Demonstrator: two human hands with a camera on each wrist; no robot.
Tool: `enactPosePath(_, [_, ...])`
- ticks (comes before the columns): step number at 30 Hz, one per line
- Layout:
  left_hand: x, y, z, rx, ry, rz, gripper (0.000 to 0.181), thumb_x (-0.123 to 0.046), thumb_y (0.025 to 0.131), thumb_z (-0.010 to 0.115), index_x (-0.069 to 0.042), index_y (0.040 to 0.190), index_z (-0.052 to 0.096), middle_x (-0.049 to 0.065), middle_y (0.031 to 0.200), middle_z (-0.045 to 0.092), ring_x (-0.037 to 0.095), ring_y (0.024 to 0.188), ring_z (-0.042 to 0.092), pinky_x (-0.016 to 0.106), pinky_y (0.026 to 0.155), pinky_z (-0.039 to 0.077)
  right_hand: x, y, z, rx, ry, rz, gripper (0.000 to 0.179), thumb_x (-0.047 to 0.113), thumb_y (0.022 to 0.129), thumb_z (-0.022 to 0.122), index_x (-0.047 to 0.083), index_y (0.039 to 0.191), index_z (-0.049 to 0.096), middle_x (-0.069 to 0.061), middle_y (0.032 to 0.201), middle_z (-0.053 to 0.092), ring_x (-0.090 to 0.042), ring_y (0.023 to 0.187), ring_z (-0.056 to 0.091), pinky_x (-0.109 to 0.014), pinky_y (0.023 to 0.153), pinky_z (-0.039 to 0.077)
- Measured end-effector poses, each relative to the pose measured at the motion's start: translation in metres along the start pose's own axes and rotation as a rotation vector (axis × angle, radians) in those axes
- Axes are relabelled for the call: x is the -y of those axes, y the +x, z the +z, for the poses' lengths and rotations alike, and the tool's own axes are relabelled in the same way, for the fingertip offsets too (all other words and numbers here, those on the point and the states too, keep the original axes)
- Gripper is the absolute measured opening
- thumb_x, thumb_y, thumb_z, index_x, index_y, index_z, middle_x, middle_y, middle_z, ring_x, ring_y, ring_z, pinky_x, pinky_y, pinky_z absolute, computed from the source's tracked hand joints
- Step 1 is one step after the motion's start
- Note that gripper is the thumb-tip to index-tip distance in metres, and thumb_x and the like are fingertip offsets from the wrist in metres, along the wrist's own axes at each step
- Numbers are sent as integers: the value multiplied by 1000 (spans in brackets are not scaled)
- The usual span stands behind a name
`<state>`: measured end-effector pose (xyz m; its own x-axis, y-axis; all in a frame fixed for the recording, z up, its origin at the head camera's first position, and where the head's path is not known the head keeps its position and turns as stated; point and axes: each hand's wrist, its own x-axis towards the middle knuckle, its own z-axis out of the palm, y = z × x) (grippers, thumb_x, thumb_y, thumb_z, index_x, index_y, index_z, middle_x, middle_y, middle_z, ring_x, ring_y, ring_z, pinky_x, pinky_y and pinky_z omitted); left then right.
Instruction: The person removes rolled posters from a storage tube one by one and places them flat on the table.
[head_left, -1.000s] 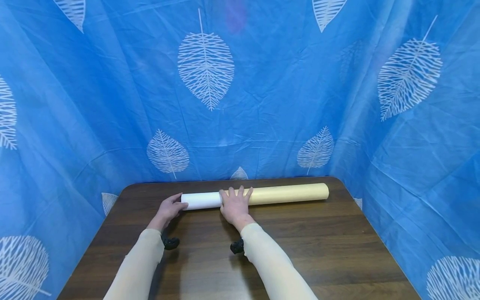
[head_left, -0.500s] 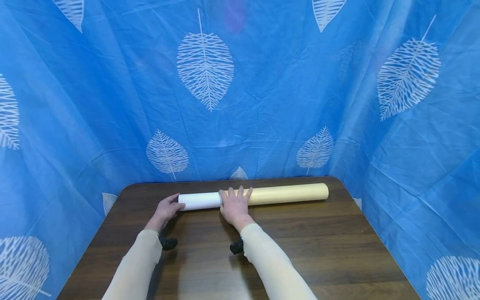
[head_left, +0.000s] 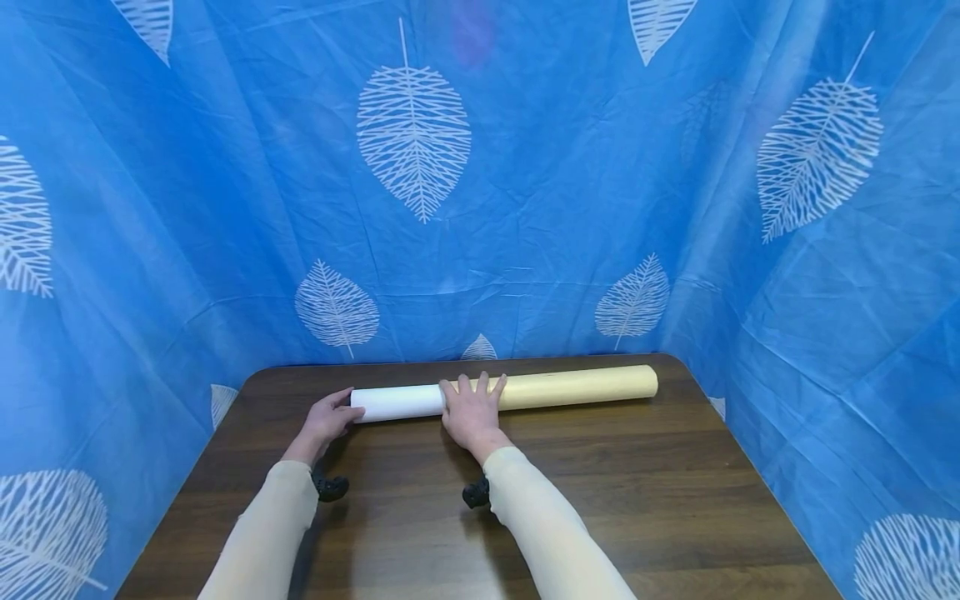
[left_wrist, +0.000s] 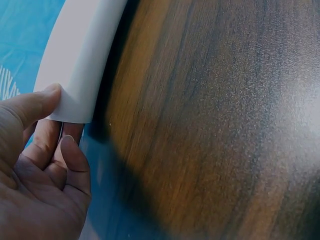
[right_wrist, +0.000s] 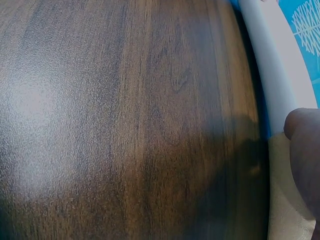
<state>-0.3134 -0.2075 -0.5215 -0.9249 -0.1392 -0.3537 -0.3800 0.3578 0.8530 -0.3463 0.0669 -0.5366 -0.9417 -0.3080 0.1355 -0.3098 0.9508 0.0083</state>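
Cylinder of smooth white material (head_left: 397, 402), lying on its side near the back edge of a dark brown, wood-grained surface (head_left: 637, 492). Runs in one line with a longer, pale yellow cylinder (head_left: 577, 387), on the right in the head view. Joins it close by the right grip (head_left: 471, 415); impossible to tell whether nested or merely butted together. At the left end of the white length, the left grip (head_left: 327, 418), pinching that end between thumb and fingers. In the left wrist view, a thumb tip on the white wall just beside its rim, and other fingers reaching under or into the end, hard to tell which. Across the join, the right grip, spread wide, with fingers fanned over the top of the yellow length. In the right wrist view, a thumb touching right at the border of white and yellow. Reaching in from the bottom of the head view, a cream left sleeve (head_left: 258, 533) and a cream right sleeve (head_left: 551, 529), each with something black at the wrist. All round the back and sides, a blue fabric curtain (head_left: 525, 208), creased and printed with white leaf outlines.
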Motion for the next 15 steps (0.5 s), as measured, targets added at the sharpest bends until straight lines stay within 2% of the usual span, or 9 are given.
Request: enactPosePath(15, [-4,-7,-7,-15,6,7,72,-25,103,64,-4,161,26,34,154,37,47,138,43,57,111,40,1,-3,-8,17,3,-6,53,44,99,61,34,150,49,-6,145,53,-49,142,34,-79,111,14])
